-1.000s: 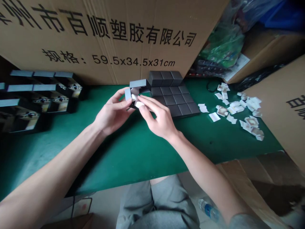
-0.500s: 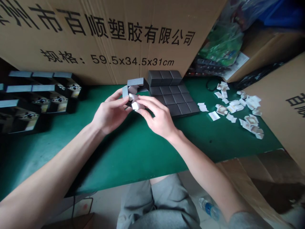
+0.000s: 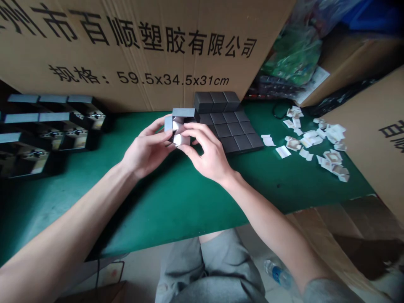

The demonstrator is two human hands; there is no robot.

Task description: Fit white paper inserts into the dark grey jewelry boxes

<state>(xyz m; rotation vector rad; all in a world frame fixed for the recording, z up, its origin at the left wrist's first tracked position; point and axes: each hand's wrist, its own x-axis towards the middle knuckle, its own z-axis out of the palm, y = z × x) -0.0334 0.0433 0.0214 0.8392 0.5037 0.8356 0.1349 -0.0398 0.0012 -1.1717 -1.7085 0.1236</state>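
Over the green table, my left hand point(image 3: 145, 149) is closed on the left side of a small dark box point(image 3: 184, 112) that stands open. White, paper-like pieces point(image 3: 181, 139) show inside it and at its near side. My right hand point(image 3: 210, 153) pinches at the white pieces from the right, its fingers curled against them. Exactly how they sit in the box is partly hidden by my fingers. Just behind my right hand lies a block of closed dark boxes point(image 3: 235, 130) in rows, with a few stacked on top at the back.
Several open dark boxes point(image 3: 63, 130) stand in rows at the left. Crumpled white paper scraps point(image 3: 315, 139) lie on the green table point(image 3: 176, 210) at right. A large cardboard carton point(image 3: 151, 38) walls off the back; another carton point(image 3: 378, 118) stands right. A plastic bottle point(image 3: 277, 273) is below.
The open box in my left hand has dropped slightly and turned a little toward me. My right fingers have shifted slightly over the white pieces, which sit a bit differently.
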